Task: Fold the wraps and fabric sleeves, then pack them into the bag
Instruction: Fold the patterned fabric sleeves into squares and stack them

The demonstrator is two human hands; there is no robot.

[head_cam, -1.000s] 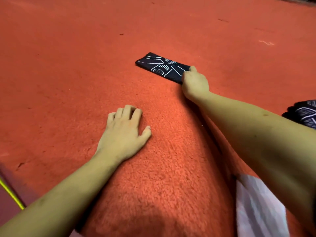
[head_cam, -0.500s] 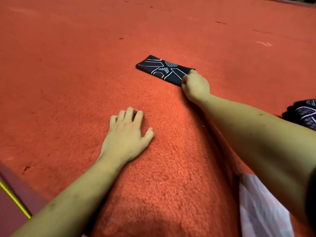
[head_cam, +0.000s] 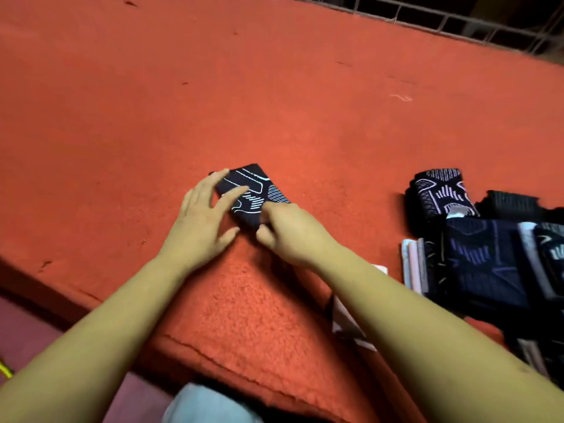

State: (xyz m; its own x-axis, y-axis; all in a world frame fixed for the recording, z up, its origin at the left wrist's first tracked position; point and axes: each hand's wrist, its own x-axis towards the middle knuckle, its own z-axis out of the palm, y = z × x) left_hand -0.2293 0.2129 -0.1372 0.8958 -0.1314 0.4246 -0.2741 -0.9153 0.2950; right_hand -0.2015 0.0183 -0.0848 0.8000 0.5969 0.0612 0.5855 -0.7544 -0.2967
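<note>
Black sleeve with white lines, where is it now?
Head view, centre: the black sleeve lies on the red carpet under the left hand and right hand, left of the fabric pile.

Bare carpet (head_cam: 122, 132) lies left; fabric pile (head_cam: 482, 239) blocks right.

Red pile cloth over the surface (head_cam: 274, 117), matt and coarse, nubbier and rougher toward the near edge, flecked with dark lint. Dark fine knit for the folded sleeve (head_cam: 254, 190), matt, smooth-faced, printed with pale flat lines. Same dark knit in the heap of sleeves (head_cam: 482, 257), ribbed at one cuff, with pale woven bands. Thin metal bars in the railing (head_cam: 398, 10) beyond, dull grey.
</note>
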